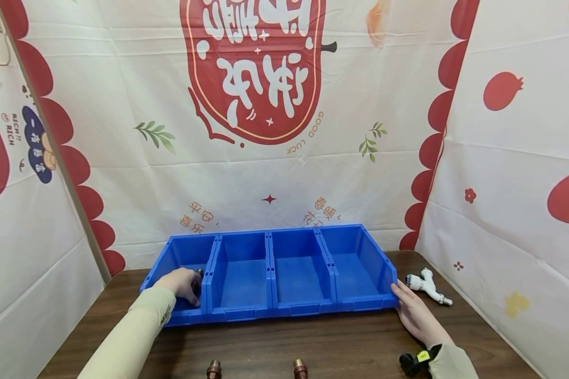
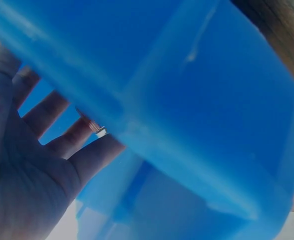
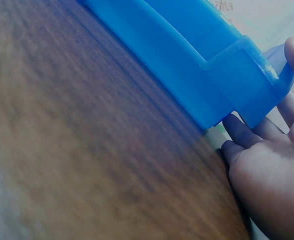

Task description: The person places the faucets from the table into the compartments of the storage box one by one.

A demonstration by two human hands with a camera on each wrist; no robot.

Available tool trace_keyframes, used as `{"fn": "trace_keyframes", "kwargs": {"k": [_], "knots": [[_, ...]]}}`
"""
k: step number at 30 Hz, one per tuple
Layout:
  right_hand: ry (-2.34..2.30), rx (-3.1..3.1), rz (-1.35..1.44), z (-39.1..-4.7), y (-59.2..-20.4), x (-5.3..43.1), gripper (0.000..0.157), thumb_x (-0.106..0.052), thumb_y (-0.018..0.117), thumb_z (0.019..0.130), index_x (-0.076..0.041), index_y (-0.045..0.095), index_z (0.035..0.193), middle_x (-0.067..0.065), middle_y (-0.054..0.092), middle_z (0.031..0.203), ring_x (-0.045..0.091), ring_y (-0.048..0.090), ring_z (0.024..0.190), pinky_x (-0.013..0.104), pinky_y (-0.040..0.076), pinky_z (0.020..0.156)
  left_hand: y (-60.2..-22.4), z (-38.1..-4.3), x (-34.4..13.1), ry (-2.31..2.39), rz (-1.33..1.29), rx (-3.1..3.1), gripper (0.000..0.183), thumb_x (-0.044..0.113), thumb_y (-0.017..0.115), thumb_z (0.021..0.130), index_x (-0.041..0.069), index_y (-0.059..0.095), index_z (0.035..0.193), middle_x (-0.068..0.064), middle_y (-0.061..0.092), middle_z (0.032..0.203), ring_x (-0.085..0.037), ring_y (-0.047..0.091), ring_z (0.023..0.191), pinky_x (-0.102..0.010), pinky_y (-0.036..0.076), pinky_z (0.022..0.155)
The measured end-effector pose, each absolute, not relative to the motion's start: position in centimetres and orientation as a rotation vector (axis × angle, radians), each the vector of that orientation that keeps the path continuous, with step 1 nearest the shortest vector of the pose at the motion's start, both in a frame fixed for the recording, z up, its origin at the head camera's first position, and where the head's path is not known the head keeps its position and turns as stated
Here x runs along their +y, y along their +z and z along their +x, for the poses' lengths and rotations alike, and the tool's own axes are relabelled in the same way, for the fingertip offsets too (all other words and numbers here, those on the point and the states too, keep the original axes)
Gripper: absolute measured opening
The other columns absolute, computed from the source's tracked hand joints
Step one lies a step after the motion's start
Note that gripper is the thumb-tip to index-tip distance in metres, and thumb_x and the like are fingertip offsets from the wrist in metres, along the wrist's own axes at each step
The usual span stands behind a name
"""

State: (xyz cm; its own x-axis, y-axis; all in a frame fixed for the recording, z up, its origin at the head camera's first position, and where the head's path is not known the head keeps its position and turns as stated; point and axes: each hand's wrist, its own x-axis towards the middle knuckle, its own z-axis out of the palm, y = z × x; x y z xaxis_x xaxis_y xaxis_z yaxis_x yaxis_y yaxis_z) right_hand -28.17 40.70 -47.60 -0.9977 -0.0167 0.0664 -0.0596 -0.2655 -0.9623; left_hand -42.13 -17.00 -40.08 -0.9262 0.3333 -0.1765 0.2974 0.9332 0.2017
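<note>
A row of joined blue bins (image 1: 239, 313) stands on the wooden table. My left hand (image 1: 182, 284) reaches into the leftmost bin, its thumb and fingers around a dark copper pipe fitting (image 1: 200, 272). In the left wrist view the bin's wall hides the fingertips, and one end of the fitting (image 2: 98, 129) shows beside them. At the far right end of the row, my right hand (image 1: 417, 313) rests its extended fingers against the outer side of the last bin. Its fingers (image 3: 241, 131) pass behind the bin's front corner in the right wrist view.
A white plastic tap (image 1: 429, 287) lies on the table, right of the bins. Two copper pipe fittings with brass tips, a left one (image 1: 214, 370) and a right one (image 1: 301, 369), show at the near edge. A printed cloth (image 1: 265, 179) hangs behind the bins.
</note>
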Motion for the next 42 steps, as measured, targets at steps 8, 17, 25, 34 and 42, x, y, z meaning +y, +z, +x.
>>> {"fn": "trace_keyframes", "kwargs": {"k": [8,17,25,34,42], "knots": [[2.490,-1.889,0.080,-28.1,-47.5,40.7,0.076,-0.025,0.040,0.106,-0.001,-0.018,0.149,0.019,-0.017,0.157,0.033,-0.016,0.142,0.048,-0.009,0.113,-40.4,-42.3,-17.1,0.251,0.506,2.889,0.045,0.029,0.090,0.065,0.016,0.069,0.102,-0.006,0.064,0.098,-0.027,0.059,0.093,-0.055,0.047,0.085],[2.487,-1.897,0.086,-28.1,-47.2,40.6,0.076,-0.026,0.040,0.106,-0.001,-0.017,0.149,0.018,-0.018,0.157,0.033,-0.015,0.143,0.048,-0.009,0.113,-40.7,-42.3,-17.4,0.270,0.509,2.887,0.043,0.029,0.089,0.066,0.016,0.069,0.102,-0.006,0.064,0.097,-0.026,0.058,0.091,-0.056,0.047,0.085],[2.481,-1.903,0.093,-28.1,-47.3,40.6,0.076,-0.027,0.040,0.106,-0.001,-0.017,0.150,0.019,-0.017,0.157,0.033,-0.015,0.142,0.048,-0.009,0.113,-40.7,-42.3,-17.3,0.287,0.451,2.859,0.049,0.033,0.087,0.070,0.013,0.069,0.110,-0.006,0.065,0.101,-0.028,0.060,0.095,-0.059,0.045,0.087],[2.499,-1.900,0.116,-28.3,-47.2,40.6,0.076,-0.026,0.040,0.106,-0.001,-0.017,0.149,0.018,-0.018,0.157,0.032,-0.016,0.142,0.047,-0.009,0.113,-39.2,-41.2,-17.9,0.279,0.504,2.874,0.053,0.039,0.080,0.078,0.009,0.066,0.119,-0.016,0.063,0.118,-0.038,0.056,0.112,-0.060,0.042,0.093],[2.512,-1.880,0.135,-28.1,-47.3,40.7,0.076,-0.026,0.040,0.106,-0.002,-0.018,0.149,0.017,-0.020,0.157,0.031,-0.017,0.142,0.045,-0.010,0.113,-36.8,-40.2,-18.2,0.369,0.546,2.874,0.054,0.037,0.070,0.088,0.007,0.059,0.131,-0.020,0.058,0.128,-0.042,0.052,0.119,-0.062,0.040,0.095]]}}
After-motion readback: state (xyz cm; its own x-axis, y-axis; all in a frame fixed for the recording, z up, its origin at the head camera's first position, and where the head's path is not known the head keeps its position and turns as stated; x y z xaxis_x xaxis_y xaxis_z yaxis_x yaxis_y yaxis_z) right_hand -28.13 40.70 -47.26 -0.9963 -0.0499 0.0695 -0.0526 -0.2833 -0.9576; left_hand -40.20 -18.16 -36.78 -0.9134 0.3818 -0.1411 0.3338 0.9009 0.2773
